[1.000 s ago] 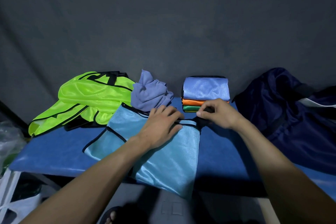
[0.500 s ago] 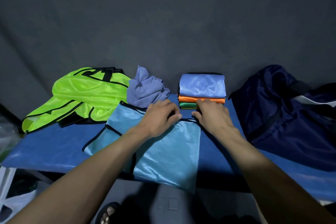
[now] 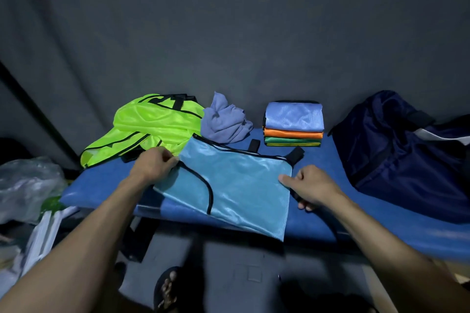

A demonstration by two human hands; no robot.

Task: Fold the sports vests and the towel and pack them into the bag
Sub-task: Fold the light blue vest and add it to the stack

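Observation:
A light blue sports vest (image 3: 236, 180) with black trim lies spread on the blue table (image 3: 356, 218), its lower corner hanging over the front edge. My left hand (image 3: 152, 164) pinches its left edge. My right hand (image 3: 310, 185) grips its right edge, thumb on top. Behind it sit neon green vests (image 3: 152, 124) in a loose heap, a crumpled lilac towel (image 3: 223, 123), and a stack of folded vests (image 3: 293, 124) in blue, orange and green. The dark navy bag (image 3: 401, 150) stands at the right.
A grey cloth backdrop (image 3: 229, 33) hangs right behind the table. Plastic bags (image 3: 28, 183) lie at the left below table level. A sandalled foot (image 3: 166, 290) shows on the floor under the front edge.
Both hands left the vest's top middle and moved apart to its left and right edges. The vest now lies wider and turned, with two black strap ends showing at its top.

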